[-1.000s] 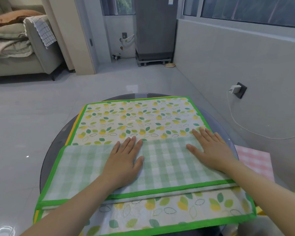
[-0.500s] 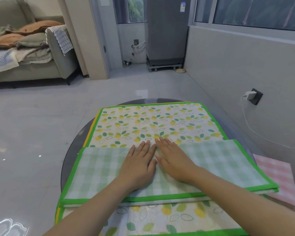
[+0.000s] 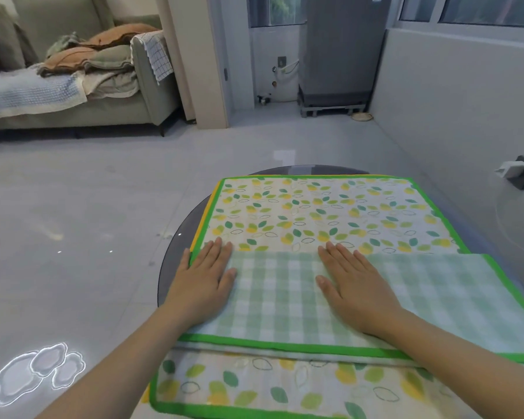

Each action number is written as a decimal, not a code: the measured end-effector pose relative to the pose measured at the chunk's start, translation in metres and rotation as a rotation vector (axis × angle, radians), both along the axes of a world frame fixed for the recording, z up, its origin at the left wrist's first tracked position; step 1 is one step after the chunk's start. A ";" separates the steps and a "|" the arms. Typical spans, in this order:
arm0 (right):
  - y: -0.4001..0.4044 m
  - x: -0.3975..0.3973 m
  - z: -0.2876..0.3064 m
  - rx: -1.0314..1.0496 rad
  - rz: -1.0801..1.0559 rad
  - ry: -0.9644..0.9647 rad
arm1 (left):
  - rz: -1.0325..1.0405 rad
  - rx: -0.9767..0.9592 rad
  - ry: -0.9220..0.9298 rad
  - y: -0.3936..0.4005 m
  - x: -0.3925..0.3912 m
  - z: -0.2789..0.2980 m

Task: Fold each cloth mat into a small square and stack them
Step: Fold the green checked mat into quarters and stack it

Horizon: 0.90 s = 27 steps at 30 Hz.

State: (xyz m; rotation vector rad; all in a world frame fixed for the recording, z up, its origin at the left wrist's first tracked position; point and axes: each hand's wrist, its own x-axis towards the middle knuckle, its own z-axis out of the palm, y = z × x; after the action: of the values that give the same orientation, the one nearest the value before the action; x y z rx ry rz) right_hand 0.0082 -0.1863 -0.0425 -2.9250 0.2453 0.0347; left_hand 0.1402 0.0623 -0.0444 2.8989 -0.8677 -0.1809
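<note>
The cloth mat (image 3: pixel 315 213) has a cream face printed with small leaves in yellow, light green and dark green, some drawn only as outlines, and a bright green binding along its edges; its folded-over flap (image 3: pixel 288 300) shows the reverse, a pale green and white check, edged in the same bright green. A strip of yellow-orange border (image 3: pixel 204 216) of another mat peeks out along the left and far sides. The round table (image 3: pixel 171 267) is dark grey glass. The floor (image 3: pixel 73 207) is pale grey tile, the sofa (image 3: pixel 152 95) grey-green, with a white cloth (image 3: pixel 158 55) gridded in dark lines over its arm
</note>
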 end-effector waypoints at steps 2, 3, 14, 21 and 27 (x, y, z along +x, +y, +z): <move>0.002 0.001 0.000 -0.011 -0.001 0.008 | -0.007 -0.005 0.011 -0.002 0.000 0.004; 0.002 0.002 0.001 -0.009 -0.007 0.017 | -0.006 -0.019 -0.004 -0.002 0.001 0.006; 0.039 0.000 0.018 0.294 0.143 -0.023 | 0.160 -0.150 -0.098 -0.007 0.024 0.033; 0.042 -0.001 0.020 0.186 0.187 0.184 | 0.353 -0.650 0.329 0.010 0.023 0.045; 0.045 0.000 0.021 0.127 0.194 0.261 | 0.482 -1.095 0.759 0.023 0.024 0.072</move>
State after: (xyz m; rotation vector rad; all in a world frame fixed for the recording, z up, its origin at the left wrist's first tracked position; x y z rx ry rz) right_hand 0.0087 -0.1408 -0.0219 -2.8006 -0.0030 0.4466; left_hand 0.1642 0.0849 0.0281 1.6908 -0.0379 -0.5081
